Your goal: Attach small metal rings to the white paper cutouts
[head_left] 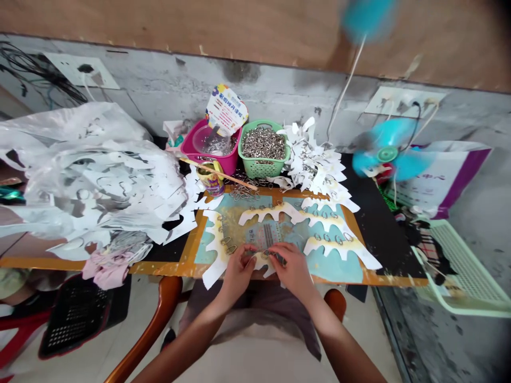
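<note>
My left hand [238, 272] and my right hand [293, 271] meet at the front edge of the table, their fingertips close together over a white scalloped paper strip [215, 250]. My right fingers pinch a small metal clip [275, 257] against the paper. My left fingers grip the strip close to it. Several more paper strips [271, 213] with metal rings attached lie on a printed board [331, 279] just beyond my hands. A green basket [263, 165] full of metal rings stands at the back of the table.
A pink basket [209, 143] holds a clear bowl and a printed card. A blue fan [387, 151] spins at the right. A large heap of white paper cutouts [99, 181] and plastic sheeting lies at the left. A stool's wooden rim [159, 314] curves below the table edge.
</note>
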Tool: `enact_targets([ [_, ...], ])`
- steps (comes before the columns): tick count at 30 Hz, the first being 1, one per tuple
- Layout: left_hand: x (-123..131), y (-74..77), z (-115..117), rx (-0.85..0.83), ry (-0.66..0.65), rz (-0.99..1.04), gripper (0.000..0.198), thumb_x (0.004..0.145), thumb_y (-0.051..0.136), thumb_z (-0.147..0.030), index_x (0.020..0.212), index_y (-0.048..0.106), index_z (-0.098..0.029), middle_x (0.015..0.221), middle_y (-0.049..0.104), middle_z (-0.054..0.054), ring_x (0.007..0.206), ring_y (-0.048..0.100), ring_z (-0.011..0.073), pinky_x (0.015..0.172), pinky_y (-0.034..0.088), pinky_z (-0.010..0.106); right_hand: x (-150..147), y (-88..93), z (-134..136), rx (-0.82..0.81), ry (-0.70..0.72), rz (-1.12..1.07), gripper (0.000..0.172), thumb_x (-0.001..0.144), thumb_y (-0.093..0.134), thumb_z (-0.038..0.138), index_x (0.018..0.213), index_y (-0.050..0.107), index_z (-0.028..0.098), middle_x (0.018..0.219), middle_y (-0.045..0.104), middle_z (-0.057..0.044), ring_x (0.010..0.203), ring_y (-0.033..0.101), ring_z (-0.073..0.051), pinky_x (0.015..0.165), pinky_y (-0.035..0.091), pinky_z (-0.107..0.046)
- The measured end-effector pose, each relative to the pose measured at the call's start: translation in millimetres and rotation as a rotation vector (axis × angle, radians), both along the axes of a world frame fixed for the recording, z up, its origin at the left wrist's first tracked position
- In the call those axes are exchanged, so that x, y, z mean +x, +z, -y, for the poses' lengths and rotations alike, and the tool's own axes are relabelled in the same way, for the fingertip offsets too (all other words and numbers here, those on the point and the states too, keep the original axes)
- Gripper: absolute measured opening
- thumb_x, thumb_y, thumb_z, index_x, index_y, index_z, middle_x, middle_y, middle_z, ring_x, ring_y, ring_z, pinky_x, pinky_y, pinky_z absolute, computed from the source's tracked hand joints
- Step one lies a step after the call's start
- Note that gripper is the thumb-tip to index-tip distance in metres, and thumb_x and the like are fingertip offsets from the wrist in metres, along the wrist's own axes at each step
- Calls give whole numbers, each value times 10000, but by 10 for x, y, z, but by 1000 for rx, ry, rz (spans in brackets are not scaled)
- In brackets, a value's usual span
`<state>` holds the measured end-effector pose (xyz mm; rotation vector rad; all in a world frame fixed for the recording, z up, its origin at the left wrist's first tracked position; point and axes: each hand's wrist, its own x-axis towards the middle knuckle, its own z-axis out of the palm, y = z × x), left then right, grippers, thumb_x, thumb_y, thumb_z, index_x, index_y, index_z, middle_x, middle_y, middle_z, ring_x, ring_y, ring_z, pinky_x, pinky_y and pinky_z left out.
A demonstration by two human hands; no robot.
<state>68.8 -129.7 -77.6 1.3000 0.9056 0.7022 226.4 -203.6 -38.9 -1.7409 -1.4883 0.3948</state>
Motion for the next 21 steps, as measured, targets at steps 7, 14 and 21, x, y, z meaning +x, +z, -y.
enact_targets([
  [7, -17, 98, 14, 12, 41, -70, 295, 849, 643, -446, 943, 574, -176, 850, 614, 13, 645, 627, 118, 545, 539, 219, 548, -49, 425, -56, -311, 79, 183, 932, 506, 293, 986, 654, 200, 924, 706, -66, 812, 657, -208, 720, 511, -307],
  [14, 66, 201, 17, -205, 76, -17, 473, 809, 671, -549, 1071, 540, -179, 858, 650, 20, 626, 694, 153, 558, 592, 260, 409, -97, 983, -297, -269, 178, 272, 925, 535, 363, 1148, 604, 224, 861, 679, -32, 628, 645, -174, 521, 460, -254],
  [21, 96, 254, 68, -378, 162, 52, 533, 760, 687, -623, 1029, 536, -188, 648, 584, -45, 572, 651, 136, 550, 573, 250, 296, -201, 1054, -158, -200, 259, 289, 946, 495, 292, 1154, 694, 267, 1031, 651, -72, 883, 680, -195, 671, 544, -262],
])
